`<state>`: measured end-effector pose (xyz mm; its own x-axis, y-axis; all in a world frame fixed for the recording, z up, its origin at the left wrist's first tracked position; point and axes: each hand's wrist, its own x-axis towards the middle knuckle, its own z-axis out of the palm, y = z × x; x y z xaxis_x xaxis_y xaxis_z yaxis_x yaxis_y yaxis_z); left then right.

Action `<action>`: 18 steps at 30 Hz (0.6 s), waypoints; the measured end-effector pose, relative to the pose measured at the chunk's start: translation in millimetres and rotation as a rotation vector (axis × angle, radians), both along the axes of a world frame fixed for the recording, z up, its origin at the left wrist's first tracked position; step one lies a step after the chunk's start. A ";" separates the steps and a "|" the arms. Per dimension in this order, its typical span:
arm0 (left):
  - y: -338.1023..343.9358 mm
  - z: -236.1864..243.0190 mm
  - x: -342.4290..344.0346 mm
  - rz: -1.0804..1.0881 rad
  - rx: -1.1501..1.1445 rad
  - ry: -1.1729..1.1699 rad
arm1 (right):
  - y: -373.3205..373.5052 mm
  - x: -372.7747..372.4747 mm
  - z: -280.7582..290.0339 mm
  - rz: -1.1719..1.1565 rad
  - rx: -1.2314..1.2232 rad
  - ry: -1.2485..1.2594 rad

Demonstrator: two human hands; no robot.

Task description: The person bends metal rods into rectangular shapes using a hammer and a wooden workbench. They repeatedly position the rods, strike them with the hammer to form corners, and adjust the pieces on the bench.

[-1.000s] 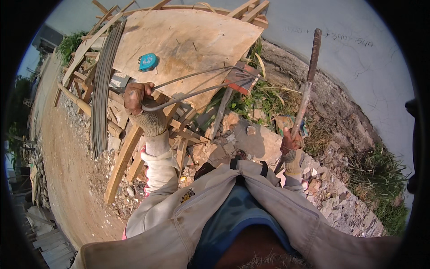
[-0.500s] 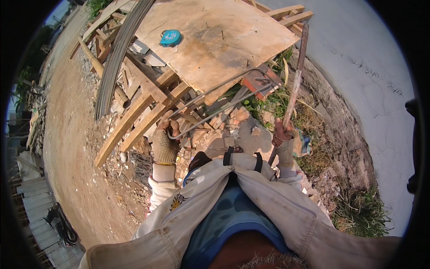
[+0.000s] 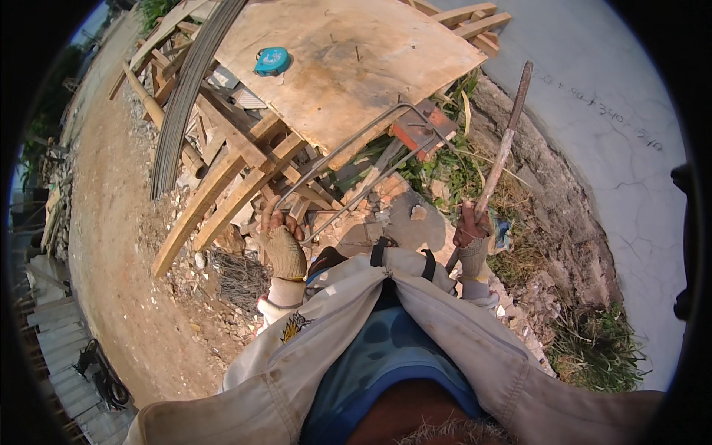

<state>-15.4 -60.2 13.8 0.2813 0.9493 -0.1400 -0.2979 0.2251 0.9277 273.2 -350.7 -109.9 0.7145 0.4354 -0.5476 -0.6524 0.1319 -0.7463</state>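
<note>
My left hand (image 3: 285, 241), in a worn knitted glove with bare fingertips, is closed round the near end of a bent steel rod (image 3: 363, 194). The rod forms a long narrow loop. Its far end lies over a reddish metal block (image 3: 424, 130) at the board's near right corner. My right hand (image 3: 472, 228), gloved the same way, grips a rusty metal pipe (image 3: 506, 141) near its lower part. The pipe slants up and away to the right. Nails stick up from a plywood board (image 3: 334, 81), and a teal tape measure (image 3: 272, 61) lies on it.
Left of the board runs a bundle of thin steel rods (image 3: 182, 111). Stacked timber beams (image 3: 211, 215) jut toward me. Rubble and a tangle of wire (image 3: 241, 280) cover the ground. A grey wall (image 3: 623, 148) stands at the right, with grass (image 3: 597, 345) at its foot.
My left hand has turned inward, and the rod loop has swung with it. The pipe in my right hand leans further to the right. Both hands keep their hold.
</note>
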 end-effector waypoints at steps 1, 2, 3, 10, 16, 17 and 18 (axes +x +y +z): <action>1.7 -5.9 -0.5 0.014 -0.018 0.021 | 4.2 -5.9 14.9 -0.018 -0.139 -0.120; 4.2 -10.6 -0.7 0.030 -0.035 0.044 | 7.2 -9.2 29.3 -0.014 -0.231 -0.257; 9.5 -13.0 -2.6 -0.001 -0.074 0.046 | 9.4 -9.8 41.3 -0.045 -0.264 -0.243; 44.1 -20.4 1.0 -0.049 -0.056 0.160 | -21.9 10.5 23.2 -0.044 -0.139 -0.083; 41.3 -26.7 2.5 -0.045 -0.044 0.144 | -45.7 26.9 11.1 0.227 0.336 -0.292; 41.2 -26.6 2.3 -0.041 -0.030 0.132 | -46.9 20.0 20.2 0.105 -0.040 -0.377; 41.2 -26.3 2.2 -0.054 -0.041 0.139 | -46.5 14.0 31.7 0.016 -0.341 -0.460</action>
<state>-13.2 -19.0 -12.5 0.3069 0.9261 -0.2194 -0.1536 0.2757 0.9489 287.2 -397.2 -78.2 0.9074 0.3008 -0.2936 -0.2507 -0.1732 -0.9524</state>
